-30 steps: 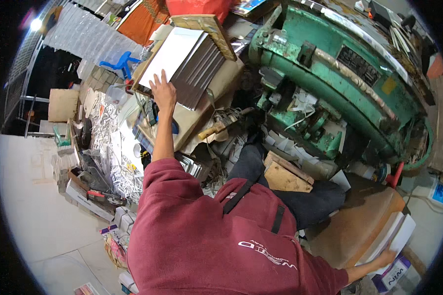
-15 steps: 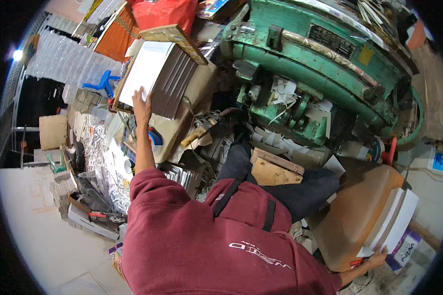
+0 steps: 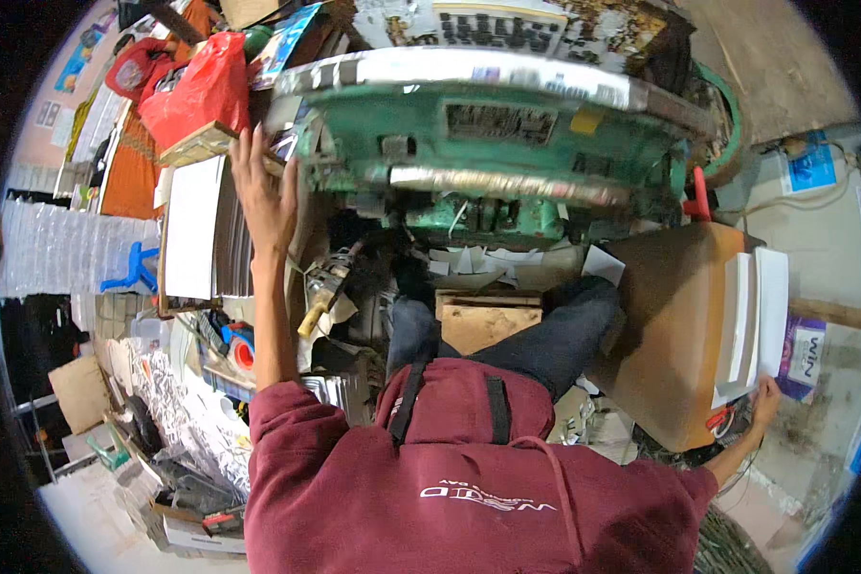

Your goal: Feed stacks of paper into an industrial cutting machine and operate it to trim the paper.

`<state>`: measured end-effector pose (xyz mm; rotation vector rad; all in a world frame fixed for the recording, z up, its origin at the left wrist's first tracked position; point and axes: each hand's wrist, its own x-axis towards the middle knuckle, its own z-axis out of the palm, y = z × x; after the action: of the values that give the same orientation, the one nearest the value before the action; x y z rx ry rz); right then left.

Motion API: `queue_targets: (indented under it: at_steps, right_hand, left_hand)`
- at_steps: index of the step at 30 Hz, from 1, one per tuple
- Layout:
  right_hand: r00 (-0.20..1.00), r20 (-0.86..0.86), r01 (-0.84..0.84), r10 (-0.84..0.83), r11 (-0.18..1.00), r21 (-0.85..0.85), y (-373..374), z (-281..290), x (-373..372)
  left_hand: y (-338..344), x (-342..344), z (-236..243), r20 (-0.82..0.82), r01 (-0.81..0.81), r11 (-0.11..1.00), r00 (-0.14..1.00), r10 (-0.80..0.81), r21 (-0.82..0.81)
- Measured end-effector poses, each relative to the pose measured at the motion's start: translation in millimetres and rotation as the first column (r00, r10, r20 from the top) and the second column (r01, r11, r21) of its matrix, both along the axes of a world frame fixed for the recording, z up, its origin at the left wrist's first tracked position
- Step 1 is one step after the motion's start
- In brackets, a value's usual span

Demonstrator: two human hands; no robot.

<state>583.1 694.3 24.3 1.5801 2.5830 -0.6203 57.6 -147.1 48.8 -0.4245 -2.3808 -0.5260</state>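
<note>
The maroon sweatshirt [image 3: 354, 517] bears pale lettering. The right hand [image 3: 765, 400] meets the lower corner of the white sheets [image 3: 773, 306], along the right edge of the brown counter [image 3: 665, 354]; I cannot tell whether its fingers grip. A purple packet [image 3: 802, 362] beyond that edge carries print. Well apart, the left hand's [image 3: 268, 206] fingers stretch, slightly spread, beside the paper stack [image 3: 193, 230]. Farther off, the green machine [image 3: 378, 124] carries a blurred plate [image 3: 500, 124].

White lettering [image 3: 488, 499] crosses your maroon sweatshirt [image 3: 469, 545], between your left hand [image 3: 266, 206] and right hand [image 3: 766, 400]; large letters [image 3: 813, 350] mark the purple-and-white package [image 3: 800, 387] beside the latter; on the green machine [image 3: 373, 124], the plate [image 3: 500, 123] is blurred.
</note>
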Motion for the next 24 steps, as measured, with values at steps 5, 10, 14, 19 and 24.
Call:
queue_targets:
  at_steps: [5,10,14,19,24]
  right_hand:
    - [0.666,-0.739,0.349,0.105,0.831,0.433,-64.6,14.4,-63.3]
    - [0.632,-0.651,-0.126,0.421,0.885,0.449,-203.7,100.1,-208.6]
    - [0.479,-0.760,-0.498,0.441,0.849,0.179,-272.4,66.5,-294.5]
    - [0.530,-0.758,-0.765,0.380,0.600,-0.235,-337.9,-18.2,-397.6]
    - [0.529,-0.732,-0.829,0.430,0.448,-0.336,-372.1,-33.5,-447.6]
  left_hand:
    - [84.6,-34.9,30.0,0.174,0.425,0.894,0.878,-0.445,0.139]
    - [117.6,-55.6,-54.4,0.842,0.668,0.725,0.478,-0.248,-0.165]
    - [117.1,59.5,-55.4,0.671,0.533,0.824,0.685,-0.285,-0.195]
    - [86.4,165.3,0.5,0.693,0.569,0.802,0.653,-0.305,-0.183]
    - [-2.0,166.8,45.7,0.676,0.349,0.930,0.714,-0.183,-0.117]
